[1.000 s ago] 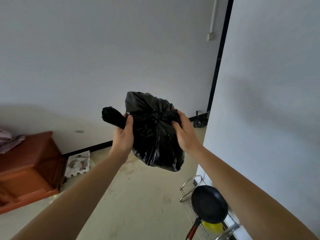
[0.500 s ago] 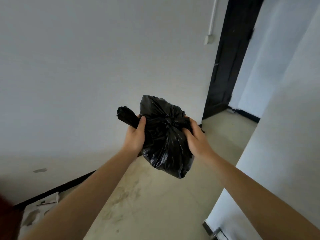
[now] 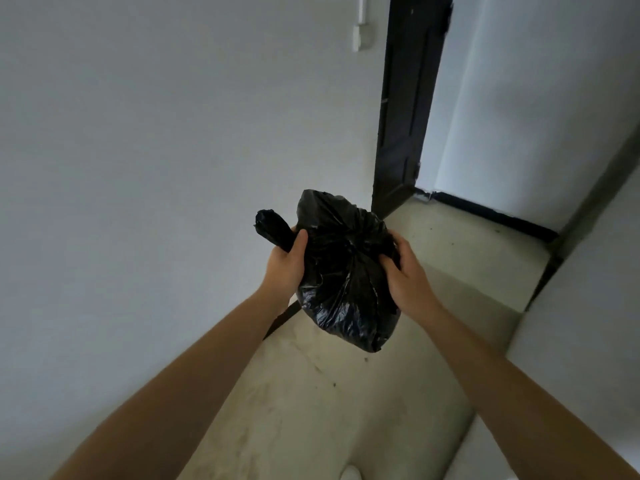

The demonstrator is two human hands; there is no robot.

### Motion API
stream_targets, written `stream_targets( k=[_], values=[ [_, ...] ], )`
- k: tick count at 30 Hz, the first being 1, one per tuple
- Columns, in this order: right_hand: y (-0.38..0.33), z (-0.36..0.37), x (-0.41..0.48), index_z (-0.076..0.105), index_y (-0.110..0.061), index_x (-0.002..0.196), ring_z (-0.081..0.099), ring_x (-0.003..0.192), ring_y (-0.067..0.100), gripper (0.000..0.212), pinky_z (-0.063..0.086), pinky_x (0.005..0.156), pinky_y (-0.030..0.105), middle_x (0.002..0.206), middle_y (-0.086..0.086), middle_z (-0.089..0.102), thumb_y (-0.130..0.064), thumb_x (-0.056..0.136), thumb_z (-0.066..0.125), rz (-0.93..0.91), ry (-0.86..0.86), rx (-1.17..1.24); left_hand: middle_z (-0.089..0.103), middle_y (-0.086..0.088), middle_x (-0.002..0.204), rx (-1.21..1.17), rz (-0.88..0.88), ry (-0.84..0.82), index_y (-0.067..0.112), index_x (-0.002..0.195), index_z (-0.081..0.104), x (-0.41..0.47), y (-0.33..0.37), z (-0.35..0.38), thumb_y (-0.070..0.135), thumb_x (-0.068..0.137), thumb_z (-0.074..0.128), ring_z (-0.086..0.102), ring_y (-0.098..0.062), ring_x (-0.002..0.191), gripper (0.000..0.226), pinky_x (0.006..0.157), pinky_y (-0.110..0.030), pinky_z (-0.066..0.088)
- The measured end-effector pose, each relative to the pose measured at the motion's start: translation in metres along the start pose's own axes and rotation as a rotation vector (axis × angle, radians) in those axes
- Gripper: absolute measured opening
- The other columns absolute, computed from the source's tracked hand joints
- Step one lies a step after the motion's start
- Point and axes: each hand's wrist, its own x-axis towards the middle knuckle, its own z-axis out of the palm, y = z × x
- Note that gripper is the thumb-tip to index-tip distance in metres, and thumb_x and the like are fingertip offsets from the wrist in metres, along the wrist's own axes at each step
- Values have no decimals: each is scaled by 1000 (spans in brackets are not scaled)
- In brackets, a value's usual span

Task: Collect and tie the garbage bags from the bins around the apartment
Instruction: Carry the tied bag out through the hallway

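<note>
The black garbage bag hangs in mid-air between your two hands, well above the pale floor of a narrow corridor and resting on nothing. Its plastic folds run together toward a gathered point near the top, which suggests the mouth has been drawn closed. Whether a knot is finished there cannot be told from this view.

Your right grip is narrow and holds the bag: fingers curled into the bunched folds on its right side, most likely to keep the gathered mouth from slipping open. Your left grip is closed round a black plastic stub that sticks up and to the left, thumb lying against the bag's left flank. It is unclear whether that stub is a twisted tail of the bag or a separate roll of liners. Holding from both sides keeps the load steady and the neck up, so nothing spills.

Behind the bag stands a plain grey wall with a small white box mounted high on it. To the right a black door frame opens on a lighter space, with a dark baseboard running along the far wall.

On this evidence, one bag is collected and closed or nearly so; the tie wants checking before you move to the next bin.
</note>
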Motion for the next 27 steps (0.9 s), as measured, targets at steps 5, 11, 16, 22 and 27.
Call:
stream_targets(
  k=[5, 11, 16, 22, 27],
  values=[
    [21, 4, 143, 26, -24, 155, 42, 138, 18, 57, 32, 109, 28, 152, -1, 43, -32, 103, 49, 123, -14, -36, 69, 6, 113, 33, -79, -59, 23, 132, 58, 144, 10, 18, 42, 104, 44, 67, -7, 100, 36, 72, -16, 51],
    [38, 23, 283, 28, -21, 155, 43, 138, 18, 57, 32, 108, 27, 152, 0, 44, -32, 103, 48, 166, -33, -95, 68, 3, 120, 10, -100, -81, 22, 135, 56, 290, 8, 24, 41, 105, 43, 66, -8, 103, 38, 76, -17, 52],
    [81, 46, 390, 45, -21, 144, 49, 117, 7, 41, 33, 95, 20, 124, -11, 54, -24, 103, 50, 190, -15, -90, 68, -1, 124, 26, -148, -136, 20, 137, 56, 428, -29, 32, 41, 105, 43, 68, -9, 103, 40, 77, -17, 53],
    [143, 74, 512, 48, -20, 140, 51, 115, 10, 38, 34, 95, 22, 120, -10, 54, -18, 102, 48, 323, 34, -134, 67, -1, 125, 65, -275, -243, 22, 140, 52, 580, -75, 49, 43, 104, 43, 67, -5, 98, 42, 76, -17, 52],
    [208, 84, 588, 48, -24, 142, 53, 122, 12, 43, 39, 101, 27, 133, -6, 58, -24, 99, 54, 472, 72, -103, 66, 0, 125, 97, -405, -275, 24, 141, 52, 679, -112, 71, 44, 103, 45, 66, -6, 101, 43, 77, -17, 51]
  ],
)
